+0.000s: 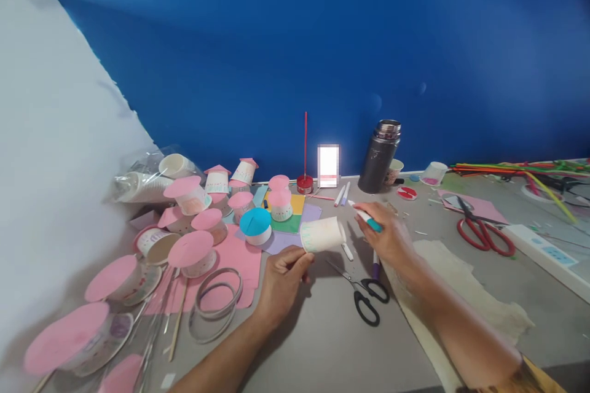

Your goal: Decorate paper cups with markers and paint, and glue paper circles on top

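My left hand point(284, 279) pinches the bottom edge of a white paper cup point(323, 235) that lies on its side in the air, with green marks drawn near one end. In my right hand point(383, 234) is a white marker with a teal band point(369, 221), its tip pointing up and left toward the cup, apart from it. Beneath the hands lie black-handled scissors point(364, 295), a purple-ended marker point(376, 265) and a white marker cap point(347, 252). Two more markers point(342, 195) rest on the table behind the cup.
Left of my hands stand several paper cups topped with pink discs point(191, 250), one with a blue disc point(255, 225), and grey tape rings point(216, 304). A dark flask point(379, 156) stands at the back. Red-handled scissors point(483, 233) and a power strip point(546, 252) lie right.
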Motion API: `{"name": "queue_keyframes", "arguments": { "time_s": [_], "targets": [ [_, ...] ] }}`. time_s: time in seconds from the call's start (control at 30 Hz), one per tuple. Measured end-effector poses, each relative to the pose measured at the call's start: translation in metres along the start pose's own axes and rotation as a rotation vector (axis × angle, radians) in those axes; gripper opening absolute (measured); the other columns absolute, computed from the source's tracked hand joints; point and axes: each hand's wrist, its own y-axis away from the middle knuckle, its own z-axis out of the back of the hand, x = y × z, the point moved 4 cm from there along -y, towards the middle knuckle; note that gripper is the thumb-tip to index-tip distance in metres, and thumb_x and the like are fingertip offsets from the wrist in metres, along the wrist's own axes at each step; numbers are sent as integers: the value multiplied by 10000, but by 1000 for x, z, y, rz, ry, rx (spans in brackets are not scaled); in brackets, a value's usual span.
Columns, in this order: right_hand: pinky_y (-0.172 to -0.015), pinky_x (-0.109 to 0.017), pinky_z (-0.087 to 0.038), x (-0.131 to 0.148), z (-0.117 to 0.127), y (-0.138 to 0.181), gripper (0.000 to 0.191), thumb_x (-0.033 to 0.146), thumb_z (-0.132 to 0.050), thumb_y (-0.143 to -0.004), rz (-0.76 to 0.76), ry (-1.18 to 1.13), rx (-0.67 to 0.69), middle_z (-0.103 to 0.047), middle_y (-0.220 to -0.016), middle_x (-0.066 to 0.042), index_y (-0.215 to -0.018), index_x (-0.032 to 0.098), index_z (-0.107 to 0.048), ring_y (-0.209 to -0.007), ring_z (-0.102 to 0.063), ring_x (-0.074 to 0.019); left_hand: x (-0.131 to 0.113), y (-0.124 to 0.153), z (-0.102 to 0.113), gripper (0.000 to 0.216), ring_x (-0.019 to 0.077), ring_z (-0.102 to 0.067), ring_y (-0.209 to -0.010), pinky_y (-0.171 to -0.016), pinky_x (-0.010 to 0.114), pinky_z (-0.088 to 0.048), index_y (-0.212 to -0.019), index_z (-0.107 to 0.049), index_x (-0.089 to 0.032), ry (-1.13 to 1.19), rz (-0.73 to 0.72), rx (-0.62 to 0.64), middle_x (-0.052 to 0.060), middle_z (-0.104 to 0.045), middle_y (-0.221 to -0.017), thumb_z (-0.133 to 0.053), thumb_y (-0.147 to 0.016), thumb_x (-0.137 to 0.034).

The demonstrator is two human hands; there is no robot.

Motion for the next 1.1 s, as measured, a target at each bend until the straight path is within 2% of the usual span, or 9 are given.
{"name": "queue_keyframes", "arguments": {
  "time_s": [0.13, 0.2, 0.33, 0.5, 0.7, 0.8, 1.0, 1.1],
  "targets": [
    [-859, -301, -476, -9, -25, 2, 496, 54, -526, -903, -52, 265, 421, -710, -1187, -113, -1344, 216, -684, -1100, -667, -248, 4, -4, 5, 349, 89, -433, -482, -486, 238, -321, -659, -697, -157, 251, 186, -2, 2, -592, -556, -723, -814, -468],
    [-886, -304, -468, -8, -31, 4, 499, 45, -514, -917, -38, 308, 496, -701, -1209, -124, -1358, 212, -678, -1122, -660, -253, 5, -5, 7, 367, 80, -456, -495, -501, 230, -352, -647, -682, -146, 376, 221, -27, 9, -620, -588, -793, -755, -478],
    [-890, -306, -469, -7, -37, 7, 480, 44, -506, -934, -13, 324, 525, -703, -1205, -124, -1341, 221, -691, -1145, -649, -258, 4, -5, 9, 390, 93, -546, -544, -556, 233, -447, -680, -709, -134, 532, 292, -51, 44, -693, -664, -896, -649, -474],
    [-947, -303, -452, -11, -40, 5, 443, 55, -506, -957, -20, 333, 519, -723, -1203, -107, -1300, 240, -717, -1212, -618, -251, 1, -4, 8, 405, 144, -645, -651, -662, 281, -558, -721, -751, -129, 585, 305, -89, 83, -749, -760, -950, -573, -450],
    [-860, -315, -464, -19, -32, -4, 313, 205, -516, -1007, -156, 336, 407, -767, -1133, -108, -1210, 222, -755, -1123, -671, -265, 4, -7, 9, 447, 180, -703, -749, -762, 313, -597, -734, -776, -131, 628, 287, -131, 75, -754, -781, -969, -543, -487],
    [-807, -318, -451, -25, -27, -7, 284, 266, -523, -1008, -217, 319, 347, -787, -1110, -99, -1130, 224, -776, -1076, -694, -268, 5, -4, 5, 439, 185, -706, -747, -777, 322, -595, -746, -783, -134, 607, 294, -66, 90, -769, -785, -952, -585, -505],
    [-653, -291, -403, -45, -22, -11, 269, 331, -544, -968, -365, 226, 232, -816, -967, -66, -986, 233, -794, -880, -730, -239, 4, 3, -10, 432, 205, -705, -720, -752, 326, -586, -764, -811, -126, 561, 307, 154, 132, -778, -784, -921, -647, -526],
    [-623, -277, -411, -48, -18, -11, 319, 386, -515, -969, -383, 125, 156, -807, -861, -47, -917, 214, -779, -787, -726, -215, 5, 2, -12, 420, 202, -699, -705, -731, 319, -581, -743, -811, -129, 603, 302, 156, 128, -771, -765, -941, -621, -509]
  ]
}}
